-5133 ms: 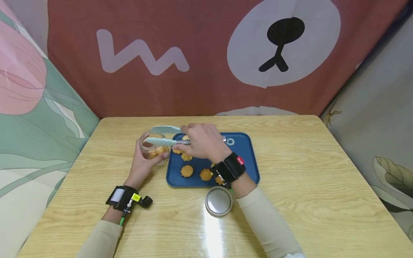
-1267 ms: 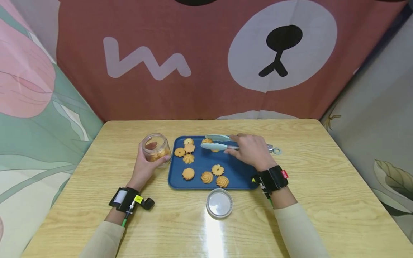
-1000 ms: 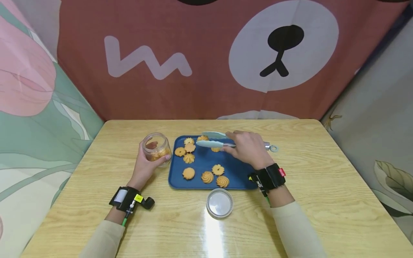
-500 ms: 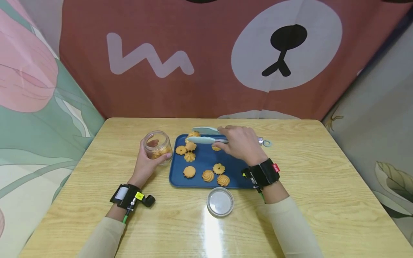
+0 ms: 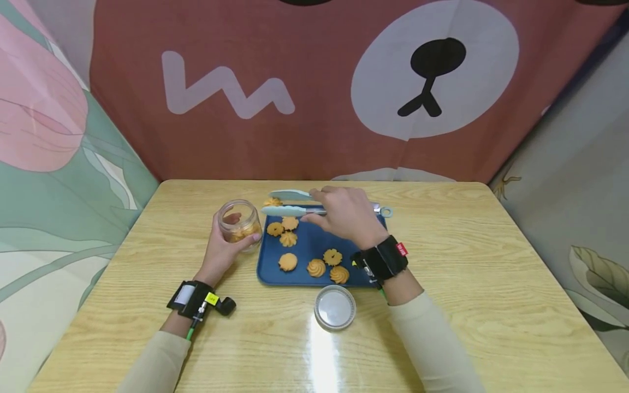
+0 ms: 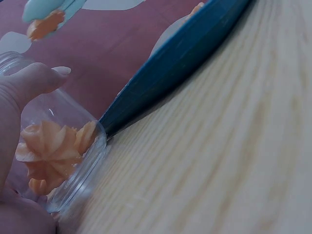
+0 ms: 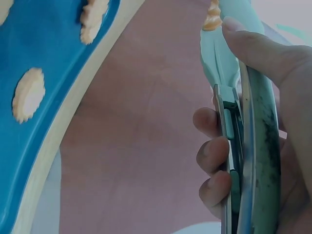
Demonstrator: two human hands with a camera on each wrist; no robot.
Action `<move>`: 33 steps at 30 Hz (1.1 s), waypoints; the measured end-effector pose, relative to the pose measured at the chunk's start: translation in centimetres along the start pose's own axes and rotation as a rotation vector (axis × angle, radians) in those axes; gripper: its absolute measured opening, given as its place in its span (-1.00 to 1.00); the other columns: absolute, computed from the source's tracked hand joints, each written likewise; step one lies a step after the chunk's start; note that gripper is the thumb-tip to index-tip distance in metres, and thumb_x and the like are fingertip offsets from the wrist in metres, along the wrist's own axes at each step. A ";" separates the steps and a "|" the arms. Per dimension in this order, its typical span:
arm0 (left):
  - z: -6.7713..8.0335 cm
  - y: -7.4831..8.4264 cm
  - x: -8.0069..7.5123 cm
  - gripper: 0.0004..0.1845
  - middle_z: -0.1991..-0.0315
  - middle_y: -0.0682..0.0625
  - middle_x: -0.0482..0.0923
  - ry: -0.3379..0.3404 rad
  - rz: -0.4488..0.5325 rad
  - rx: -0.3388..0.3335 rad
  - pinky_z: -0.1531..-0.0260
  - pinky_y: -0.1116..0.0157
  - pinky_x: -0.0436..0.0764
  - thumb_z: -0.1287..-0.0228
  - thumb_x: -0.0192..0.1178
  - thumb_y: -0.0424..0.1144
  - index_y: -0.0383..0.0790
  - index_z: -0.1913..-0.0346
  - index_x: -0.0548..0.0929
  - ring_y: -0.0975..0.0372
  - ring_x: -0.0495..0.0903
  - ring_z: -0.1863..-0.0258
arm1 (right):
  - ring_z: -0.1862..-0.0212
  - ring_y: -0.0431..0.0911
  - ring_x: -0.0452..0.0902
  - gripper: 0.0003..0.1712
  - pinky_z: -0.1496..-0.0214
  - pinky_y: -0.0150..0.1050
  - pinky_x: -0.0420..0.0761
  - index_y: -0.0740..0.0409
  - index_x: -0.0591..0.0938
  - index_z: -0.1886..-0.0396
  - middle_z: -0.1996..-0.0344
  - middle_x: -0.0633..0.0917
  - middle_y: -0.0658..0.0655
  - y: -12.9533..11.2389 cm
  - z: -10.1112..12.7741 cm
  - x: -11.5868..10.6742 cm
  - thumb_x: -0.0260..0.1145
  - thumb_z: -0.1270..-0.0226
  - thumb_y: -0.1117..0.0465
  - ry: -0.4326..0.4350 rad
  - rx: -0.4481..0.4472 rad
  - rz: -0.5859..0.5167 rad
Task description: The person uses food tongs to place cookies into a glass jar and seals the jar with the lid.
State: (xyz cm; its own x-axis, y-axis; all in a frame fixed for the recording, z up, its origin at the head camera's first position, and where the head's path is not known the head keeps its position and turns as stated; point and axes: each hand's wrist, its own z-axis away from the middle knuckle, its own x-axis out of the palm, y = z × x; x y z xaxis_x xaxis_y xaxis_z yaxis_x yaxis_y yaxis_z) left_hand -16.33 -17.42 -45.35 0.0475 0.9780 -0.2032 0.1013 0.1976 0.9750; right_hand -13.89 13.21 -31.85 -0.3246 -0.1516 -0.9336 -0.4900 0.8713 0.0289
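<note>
While a curtain printed with pink and green plants (image 5: pixel 113 164) bounds the left of my remote view, the left hand (image 5: pixel 222 254), belonging to a beige-sleeved arm with a black wrist strap, is clamped around a clear, round, wide-mouthed jar (image 5: pixel 239 222). The jar is uncovered, its mouth upward; inside, I see golden ridged cookies (image 6: pixel 48 153) gathered low. Whether its base touches the table, I cannot tell.

Just right of the jar, a golden, swirl-ridged cookie (image 5: pixel 272 202) is pinched between the tips of metal tongs with pale blue-green ends (image 5: pixel 291 210), above the far left corner of a blue rectangular tray (image 5: pixel 308 248). On the tray I count seven round golden cookies (image 5: pixel 288 262) in sight: four toward the left side, three near the front edge. A round, silvery, shallow lid (image 5: pixel 335 308) lies on the light wood-grain table (image 5: pixel 467 256) at that front edge.

Above the tray, the right hand (image 5: pixel 345 215), similarly strapped and sleeved, grips the tongs, its thumb and curled fingers on opposite sides. Behind everything, I have a reddish-brown hanging (image 5: pixel 314 144) with an animal's muzzle; a grey curtain (image 5: pixel 575 180) ends the right side.
</note>
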 end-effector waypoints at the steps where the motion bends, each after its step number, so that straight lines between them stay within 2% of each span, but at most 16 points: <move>1: 0.0 0.0 0.0 0.09 -0.53 -0.08 0.29 0.000 -0.002 0.000 -0.61 -0.09 0.12 -0.21 0.57 -0.14 0.06 -0.64 0.04 0.05 0.24 -0.57 | 0.40 -0.13 0.69 -0.30 0.49 -0.28 0.56 -0.03 0.71 -0.29 0.16 0.85 0.05 -0.3 -0.2 0.1 0.38 -0.36 -0.36 0.000 -0.005 0.000; 9: 0.1 -0.1 0.0 0.08 -0.52 -0.11 0.29 -0.002 0.003 0.001 -0.60 -0.08 0.12 -0.21 0.57 -0.14 0.12 -0.63 0.05 0.04 0.26 -0.55 | 0.48 -0.18 0.60 -0.30 0.51 -0.31 0.51 -0.04 0.71 -0.27 0.20 0.82 0.02 -2.2 -1.4 0.7 0.35 -0.37 -0.39 -0.020 -0.033 0.015; 18: 0.0 0.1 0.0 0.05 -0.45 0.01 0.31 -0.014 0.021 0.047 -0.47 0.07 0.21 -0.22 0.57 -0.16 0.40 -0.59 0.09 0.20 0.27 -0.44 | 0.44 -0.16 0.62 -0.31 0.48 -0.27 0.57 -0.04 0.69 -0.29 0.19 0.80 0.01 -4.2 -3.0 0.9 0.34 -0.40 -0.37 -0.034 -0.079 0.061; 23: -0.2 0.0 0.0 0.08 -0.54 0.05 0.28 -0.027 0.039 0.050 -0.57 0.04 0.20 -0.24 0.55 -0.18 0.34 -0.62 0.04 0.22 0.26 -0.54 | 0.43 -0.15 0.62 -0.31 0.48 -0.27 0.57 -0.02 0.67 -0.30 0.18 0.80 0.01 -5.0 -3.8 1.3 0.31 -0.42 -0.37 -0.062 -0.071 0.063; 33: -0.1 0.1 0.0 0.09 -0.53 -0.01 0.26 -0.018 0.042 0.024 -0.61 -0.01 0.15 -0.24 0.55 -0.18 0.25 -0.63 0.02 0.13 0.22 -0.58 | 0.40 -0.15 0.65 -0.28 0.44 -0.27 0.62 0.00 0.65 -0.32 0.13 0.80 0.01 -5.7 -4.4 1.9 0.27 -0.44 -0.39 -0.073 -0.063 0.073</move>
State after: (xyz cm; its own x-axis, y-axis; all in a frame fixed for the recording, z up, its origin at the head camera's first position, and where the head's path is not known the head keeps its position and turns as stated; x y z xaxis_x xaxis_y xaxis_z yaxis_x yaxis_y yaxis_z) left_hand -16.39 -17.35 -45.29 0.0702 0.9839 -0.1644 0.1228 0.1550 0.9803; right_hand -15.22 5.89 -32.20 -0.3024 -0.0522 -0.9517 -0.5174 0.8476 0.1179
